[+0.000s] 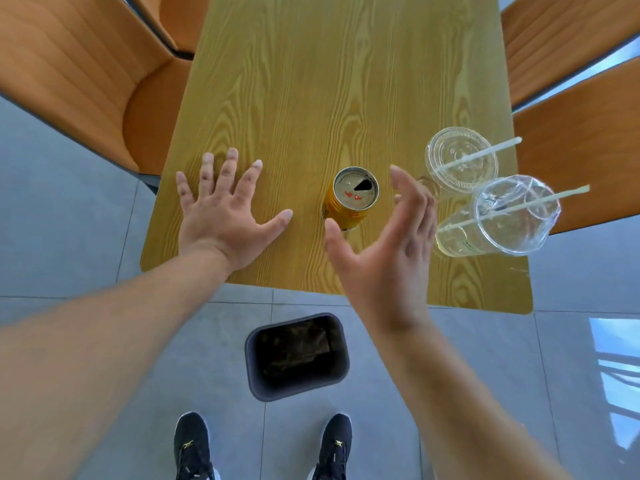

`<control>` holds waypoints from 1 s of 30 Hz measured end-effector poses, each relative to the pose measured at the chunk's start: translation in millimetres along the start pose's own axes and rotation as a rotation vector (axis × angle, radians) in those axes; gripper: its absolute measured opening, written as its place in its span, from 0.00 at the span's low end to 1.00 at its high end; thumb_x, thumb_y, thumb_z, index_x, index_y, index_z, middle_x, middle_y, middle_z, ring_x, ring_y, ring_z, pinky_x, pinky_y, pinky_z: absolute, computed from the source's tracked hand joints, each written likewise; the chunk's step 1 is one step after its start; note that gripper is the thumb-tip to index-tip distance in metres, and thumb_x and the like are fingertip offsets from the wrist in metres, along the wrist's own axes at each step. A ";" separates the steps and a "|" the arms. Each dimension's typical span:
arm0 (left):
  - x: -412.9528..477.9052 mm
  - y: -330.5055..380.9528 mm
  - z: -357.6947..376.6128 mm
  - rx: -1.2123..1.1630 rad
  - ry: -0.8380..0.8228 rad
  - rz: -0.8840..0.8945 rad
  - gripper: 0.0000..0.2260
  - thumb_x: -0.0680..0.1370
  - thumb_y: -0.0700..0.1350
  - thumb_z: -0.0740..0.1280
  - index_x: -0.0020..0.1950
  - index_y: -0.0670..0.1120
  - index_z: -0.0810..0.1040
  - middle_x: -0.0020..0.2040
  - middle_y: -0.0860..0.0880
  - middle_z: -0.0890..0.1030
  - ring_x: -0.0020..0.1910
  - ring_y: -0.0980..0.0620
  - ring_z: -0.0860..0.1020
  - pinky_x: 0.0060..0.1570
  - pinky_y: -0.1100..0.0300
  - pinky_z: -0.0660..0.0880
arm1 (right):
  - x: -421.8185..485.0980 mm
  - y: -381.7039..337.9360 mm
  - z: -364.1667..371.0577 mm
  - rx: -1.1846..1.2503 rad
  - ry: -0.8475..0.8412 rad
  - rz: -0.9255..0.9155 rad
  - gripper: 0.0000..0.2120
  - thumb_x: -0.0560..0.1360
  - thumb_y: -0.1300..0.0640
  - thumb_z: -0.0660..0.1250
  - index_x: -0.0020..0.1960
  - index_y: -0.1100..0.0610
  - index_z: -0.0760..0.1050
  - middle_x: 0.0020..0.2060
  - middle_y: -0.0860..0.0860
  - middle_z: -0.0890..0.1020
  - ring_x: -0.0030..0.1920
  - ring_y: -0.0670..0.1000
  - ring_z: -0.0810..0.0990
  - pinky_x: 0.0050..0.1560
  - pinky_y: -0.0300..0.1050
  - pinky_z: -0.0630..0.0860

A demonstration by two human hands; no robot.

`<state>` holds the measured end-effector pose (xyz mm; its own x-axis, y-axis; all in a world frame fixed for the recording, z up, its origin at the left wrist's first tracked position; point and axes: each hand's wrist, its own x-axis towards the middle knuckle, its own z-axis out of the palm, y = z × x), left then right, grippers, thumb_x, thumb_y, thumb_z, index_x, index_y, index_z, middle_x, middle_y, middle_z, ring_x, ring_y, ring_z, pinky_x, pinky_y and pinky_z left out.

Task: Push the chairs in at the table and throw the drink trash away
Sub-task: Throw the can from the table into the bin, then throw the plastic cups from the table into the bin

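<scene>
A gold drink can [349, 199] with an open top stands upright near the front of the wooden table [311, 81]. My right hand [384, 251] is open just right of it, thumb close to the can's base, fingers apart. My left hand [225, 209] lies flat and spread on the table, left of the can. Two clear plastic cups with straws stand at the right: the far cup [462, 159] has a flat lid, the near cup [502, 220] a dented dome lid. Orange chairs stand at the left [79, 74] and right [581, 133] of the table.
A dark bin [298, 356] stands open on the grey tiled floor just below the table's front edge, between my arms. My two black shoes [263, 448] are behind it. A second orange chair [561, 36] is at the far right.
</scene>
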<state>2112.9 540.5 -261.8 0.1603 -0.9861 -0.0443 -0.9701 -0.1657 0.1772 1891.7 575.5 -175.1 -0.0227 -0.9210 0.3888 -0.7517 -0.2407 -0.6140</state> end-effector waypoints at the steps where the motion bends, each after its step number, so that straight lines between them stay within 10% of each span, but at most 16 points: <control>1: 0.4 0.4 0.4 0.000 -0.003 -0.004 0.44 0.72 0.82 0.45 0.83 0.60 0.52 0.86 0.51 0.46 0.83 0.46 0.40 0.77 0.34 0.37 | 15.9 -0.3 3.6 -0.010 -0.070 0.085 0.41 0.72 0.47 0.78 0.77 0.60 0.62 0.70 0.57 0.71 0.71 0.56 0.68 0.75 0.47 0.60; 10: 1.3 1.3 -1.0 -0.013 -0.005 -0.009 0.44 0.72 0.81 0.46 0.83 0.59 0.54 0.86 0.50 0.48 0.83 0.45 0.41 0.77 0.33 0.37 | -19.9 -12.5 -2.5 -0.011 -0.499 0.093 0.36 0.70 0.40 0.77 0.73 0.45 0.65 0.58 0.42 0.78 0.48 0.45 0.81 0.48 0.44 0.77; 19: -1.5 0.2 -2.7 0.005 -0.027 -0.012 0.45 0.72 0.82 0.45 0.83 0.59 0.53 0.86 0.50 0.47 0.83 0.44 0.42 0.77 0.33 0.37 | -137.3 0.2 -4.3 -0.050 -0.769 0.205 0.41 0.73 0.34 0.71 0.79 0.43 0.57 0.68 0.41 0.71 0.65 0.47 0.71 0.64 0.40 0.70; 22: -2.8 -2.9 -2.8 0.003 -0.024 -0.010 0.45 0.72 0.82 0.45 0.83 0.59 0.53 0.85 0.49 0.48 0.83 0.44 0.42 0.77 0.33 0.38 | -129.8 14.4 -11.6 -0.047 -0.639 0.285 0.32 0.72 0.31 0.68 0.72 0.41 0.65 0.64 0.36 0.72 0.65 0.41 0.68 0.61 0.31 0.64; 25: -2.5 -2.7 -2.9 -0.007 -0.015 -0.005 0.44 0.73 0.82 0.45 0.83 0.58 0.54 0.85 0.49 0.49 0.83 0.45 0.43 0.77 0.32 0.39 | -107.5 38.5 -38.6 -0.058 -0.171 0.435 0.25 0.71 0.37 0.72 0.60 0.47 0.67 0.53 0.39 0.72 0.53 0.44 0.71 0.55 0.36 0.70; 30: -1.0 0.9 -1.7 -0.011 -0.009 0.004 0.44 0.73 0.81 0.46 0.83 0.58 0.54 0.85 0.49 0.50 0.83 0.45 0.44 0.77 0.33 0.38 | -43.8 93.7 -73.6 -0.065 0.174 0.712 0.46 0.66 0.38 0.80 0.72 0.58 0.62 0.66 0.52 0.70 0.65 0.54 0.71 0.65 0.61 0.74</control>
<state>2112.1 541.3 -260.0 0.1548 -0.9866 -0.0525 -0.9687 -0.1620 0.1883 1773.8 615.9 -199.2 -0.6201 -0.7843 0.0173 -0.5533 0.4215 -0.7185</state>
